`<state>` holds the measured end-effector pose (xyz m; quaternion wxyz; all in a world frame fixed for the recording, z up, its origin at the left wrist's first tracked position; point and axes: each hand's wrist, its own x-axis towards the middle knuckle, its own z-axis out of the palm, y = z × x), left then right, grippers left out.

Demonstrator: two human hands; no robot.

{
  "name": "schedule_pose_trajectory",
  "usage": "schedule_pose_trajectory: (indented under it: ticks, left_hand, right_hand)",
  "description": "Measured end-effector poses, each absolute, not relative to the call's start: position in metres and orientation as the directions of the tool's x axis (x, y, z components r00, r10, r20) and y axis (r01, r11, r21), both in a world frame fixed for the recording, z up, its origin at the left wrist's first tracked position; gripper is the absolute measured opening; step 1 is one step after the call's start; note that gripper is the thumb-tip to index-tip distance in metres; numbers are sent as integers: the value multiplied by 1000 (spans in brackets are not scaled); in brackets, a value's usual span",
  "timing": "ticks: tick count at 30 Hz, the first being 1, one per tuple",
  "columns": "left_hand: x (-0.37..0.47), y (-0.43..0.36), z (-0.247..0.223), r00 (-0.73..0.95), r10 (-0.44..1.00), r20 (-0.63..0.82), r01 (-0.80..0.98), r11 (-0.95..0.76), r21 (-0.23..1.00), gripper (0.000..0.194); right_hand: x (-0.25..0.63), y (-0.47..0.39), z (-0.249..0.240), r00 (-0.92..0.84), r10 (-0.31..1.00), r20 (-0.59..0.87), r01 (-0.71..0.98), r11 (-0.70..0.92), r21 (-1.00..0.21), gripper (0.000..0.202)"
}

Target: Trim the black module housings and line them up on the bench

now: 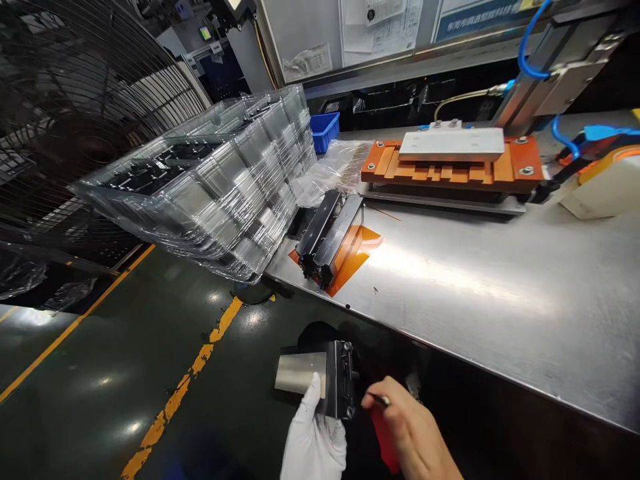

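Observation:
In my left hand (315,437), which wears a white glove, is a black plastic housing (336,380) with a silvery plate on its top face. The thumb presses on the plate, and the housing is in front of the table's near edge. My right hand (413,430), bare, is closed round a red-handled tool (384,440) just right of the housing. A small dark tip shows between the fingers, apart from the housing. The tool's kind is mostly hidden by the hand. Two long black plastic parts (330,237) lie side by side on an orange sheet (357,257) on the table.
Clear plastic trays (245,193) stand in a tall stack at the table's left end. An orange fixture (450,167) with a silver block sits at the back, below a pneumatic arm. Behind the stack is a blue bin (325,130). A large fan (90,133) stands far left.

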<state>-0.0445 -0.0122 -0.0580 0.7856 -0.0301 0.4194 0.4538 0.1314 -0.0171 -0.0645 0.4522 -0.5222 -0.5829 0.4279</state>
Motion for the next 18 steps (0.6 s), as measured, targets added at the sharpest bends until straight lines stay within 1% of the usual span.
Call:
schedule_pose_trajectory:
  ticks: [1,2,5,8,10,15,18]
  left_hand:
    - [-44,-12,-58,232,686,-689,-737,587,336,27]
    - [-44,-11,-57,228,685,-692,-735,587,340,28]
    - [-43,-9,-52,215,688,-693,-729,585,354,31]
    - [-41,-9,-49,208,692,-692,-722,586,369,32]
    - [-40,-9,-49,211,693,-690,-719,588,370,33]
    - [-40,-10,-56,240,689,-684,-730,592,340,30]
    - [-41,-9,-59,266,688,-675,-743,592,311,25]
  right_hand:
    - [131,-16,-61,-124,988,92,254,121,-959,46]
    - [131,-15,-59,-168,979,118,305,165,-938,45]
    - [128,-11,-58,-177,967,182,439,243,-865,38]
    - [127,-11,-62,-190,956,222,482,288,-827,35]
    - [126,-11,-65,-199,947,254,508,321,-799,36]
    - [123,-12,-71,-148,912,381,590,391,-706,41]
    - [119,-8,-71,-78,906,416,628,368,-685,40]
